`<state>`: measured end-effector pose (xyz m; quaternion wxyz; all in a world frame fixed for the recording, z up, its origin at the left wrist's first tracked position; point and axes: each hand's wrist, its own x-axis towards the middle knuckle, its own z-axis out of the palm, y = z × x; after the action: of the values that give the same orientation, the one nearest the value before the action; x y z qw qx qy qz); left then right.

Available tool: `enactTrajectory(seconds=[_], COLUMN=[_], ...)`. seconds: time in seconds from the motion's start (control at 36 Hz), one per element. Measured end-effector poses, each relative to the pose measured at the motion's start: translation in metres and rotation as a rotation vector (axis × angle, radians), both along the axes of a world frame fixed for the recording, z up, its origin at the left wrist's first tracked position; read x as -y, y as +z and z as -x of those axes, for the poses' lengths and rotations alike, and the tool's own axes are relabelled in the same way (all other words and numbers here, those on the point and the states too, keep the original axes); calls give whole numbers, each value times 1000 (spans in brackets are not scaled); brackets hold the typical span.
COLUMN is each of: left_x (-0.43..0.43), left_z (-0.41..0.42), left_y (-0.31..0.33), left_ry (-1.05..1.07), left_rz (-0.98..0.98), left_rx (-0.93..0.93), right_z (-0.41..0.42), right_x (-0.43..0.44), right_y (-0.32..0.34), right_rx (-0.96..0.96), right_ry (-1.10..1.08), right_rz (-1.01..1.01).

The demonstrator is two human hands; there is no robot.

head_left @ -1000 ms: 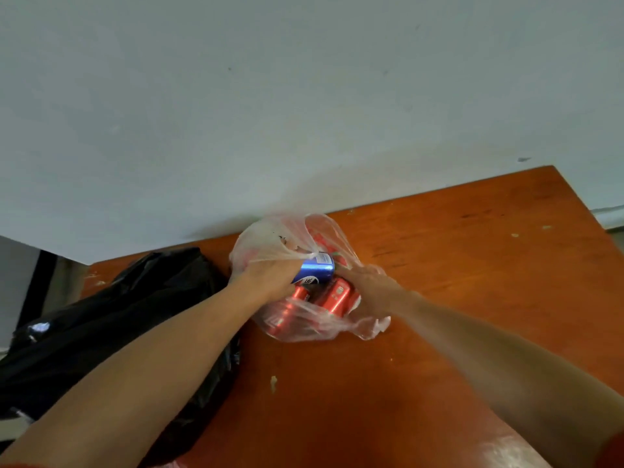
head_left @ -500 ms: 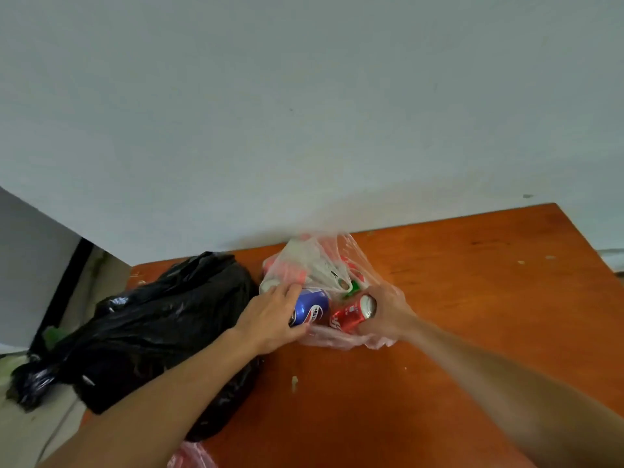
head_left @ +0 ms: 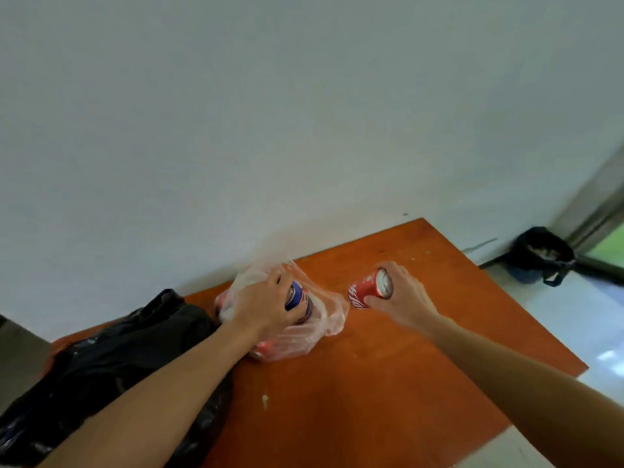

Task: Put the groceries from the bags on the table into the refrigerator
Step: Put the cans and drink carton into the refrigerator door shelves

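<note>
Red can (head_left: 368, 293): out of the bag, tilted with its silver top toward the camera. The right hand (head_left: 403, 298) grips it, fingers and thumb curled round the upper end; can't tell whether the base touches the tabletop (head_left: 388, 383). Blue can (head_left: 297, 296): at 9 o'clock of the red one, well apart, wrapped in the left hand (head_left: 265, 307) at the mouth of the clear bag (head_left: 329, 319), film bunched right against it. Main risk, as I judge it: film caught under the left fingers, so lifting the blue can drags the whole bag. The bagged cans (head_left: 261, 349), showing red through the film at 7 o'clock of that hand, could then tip out and roll. The tabletop looks smooth and its right edge runs at 3 to 4 o'clock of the red can. A loose can would likely go over onto the pale floor (head_left: 574, 315) and dent. Second risk: the right-hand hold sits high, near the rim, and slick metal could twist out on a quick swing. Third: both hands are loaded, so none is free for the refrigerator door (not in view). Black bag (head_left: 118, 366) slumps at 8 o'clock of the clear bag, against it and under the left forearm; the arm could nudge it. Black bin (head_left: 540, 255) is on the floor, far off at 2 o'clock, no concern.
</note>
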<state>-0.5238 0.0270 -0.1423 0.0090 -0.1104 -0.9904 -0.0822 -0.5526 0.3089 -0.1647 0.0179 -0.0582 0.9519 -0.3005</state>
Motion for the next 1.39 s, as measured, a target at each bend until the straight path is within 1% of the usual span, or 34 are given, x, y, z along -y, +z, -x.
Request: enactTrajectory(seconds=[0.08,0.22,0.36,0.47,0.64,0.75,0.83,0.94,1.06,1.25,1.39], left_x=[-41,-126,-232,-327,-473,-552,-603,-671,-743,-890,-997], left_z=[-3,-11,-40,-84,-176,-238,-275,-306,-322,-335,-331], left_y=[11,28,41,46,42,38,42,47,48,53,76], left_ry=[-141,-373,-577,-726,-942,-1055,-1140,-1242,-1335,-1459,-1517], left_rz=[-49,34,28,-16,-50,-95,-82,-59,-57,-130,-185], left_rx=[-34,-129,-200,-226,-246,-223,-229,-242,-275,-308,-320], right_z=[-31,-98,-186,-277,-421,-503,-551,-596,-624,-649,-657], right_x=[-40,-121,-215,-294,-404,-462,-501,-546,-589,-694,-781], right_y=[18,38,56,61,68,68,69,66,59,57,71], right_rx=[-24,-75,-84,-82,-61,-51,-47,-71,-116,-94,-69], right_ry=[-87,-262,-437,-591,-778,-913,-995,-1090,-1182,-1289,-1361], right_rz=[-47,-98,-165,-199,-264,-275,-305,-329,-271,-280,-287])
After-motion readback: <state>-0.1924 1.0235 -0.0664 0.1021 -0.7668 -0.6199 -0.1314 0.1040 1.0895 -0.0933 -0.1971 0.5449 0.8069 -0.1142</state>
